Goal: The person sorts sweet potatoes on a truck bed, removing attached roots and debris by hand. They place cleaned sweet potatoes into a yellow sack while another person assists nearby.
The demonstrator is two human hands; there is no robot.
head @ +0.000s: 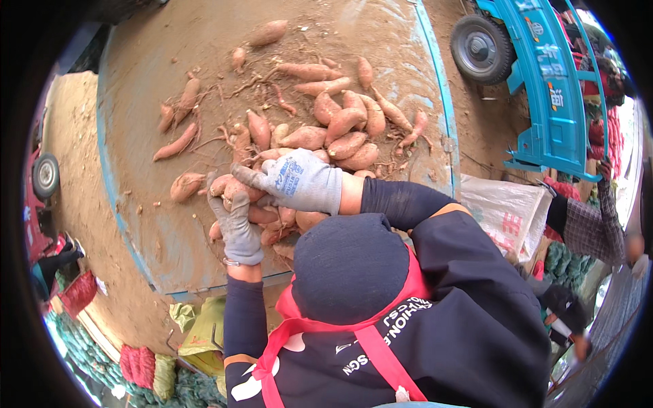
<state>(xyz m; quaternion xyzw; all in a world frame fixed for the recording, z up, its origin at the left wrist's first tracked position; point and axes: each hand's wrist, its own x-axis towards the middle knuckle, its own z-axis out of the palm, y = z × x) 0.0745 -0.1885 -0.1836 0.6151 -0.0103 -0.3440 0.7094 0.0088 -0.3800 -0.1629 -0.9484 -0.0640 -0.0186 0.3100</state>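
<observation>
Both hands wear dusty grey work gloves over a metal truck bed. My left hand grips a clump of sweet potatoes, its thumb on the near side and fingers around the left end. Against the same clump's right side, my right hand bends its fingers over the top; its thumb is hidden. More sweet potatoes lie piled just beyond the hands, some with stringy roots. Others lie under my wrists, partly covered by my dark cap.
The soil-covered bed has a blue metal edge. Loose sweet potatoes lie left. A blue cargo tricycle, a white woven sack and a person's checked sleeve are at right. Filled mesh sacks stand lower left.
</observation>
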